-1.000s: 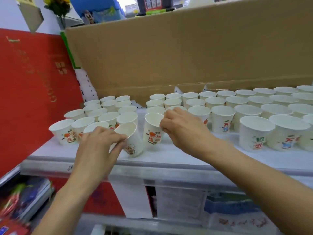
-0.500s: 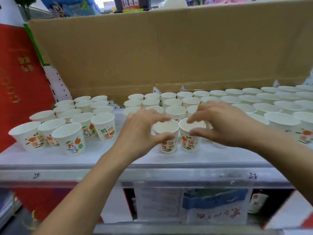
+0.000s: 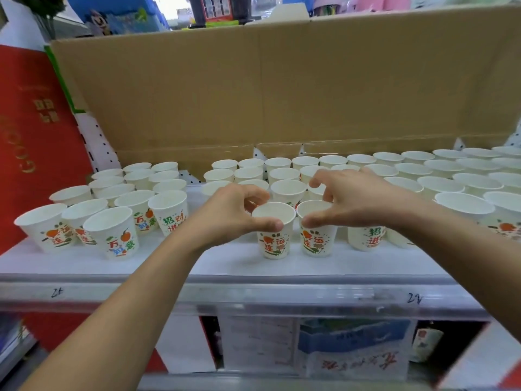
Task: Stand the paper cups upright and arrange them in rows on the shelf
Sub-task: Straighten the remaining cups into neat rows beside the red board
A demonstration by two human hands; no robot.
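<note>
Many white paper cups with orange and green print stand upright on the white shelf [image 3: 239,263]. Two cups stand side by side at the front middle. My left hand [image 3: 234,213] grips the rim of the left front cup [image 3: 275,238] between thumb and fingers. My right hand [image 3: 349,198] pinches the rim of the right front cup [image 3: 317,238], thumb on the near edge. A separate cluster of cups [image 3: 112,210] stands at the left, and long rows of cups [image 3: 423,170] run to the right.
A large brown cardboard sheet [image 3: 282,94] stands behind the cups. A red box [image 3: 33,136] rises at the left end. The shelf's front rail [image 3: 253,294] carries handwritten marks. Papers and packages sit on the lower shelf [image 3: 338,348].
Both hands carried two cups from the left cluster to the front middle and set them down side by side. Since half a second ago the hands have barely moved.
</note>
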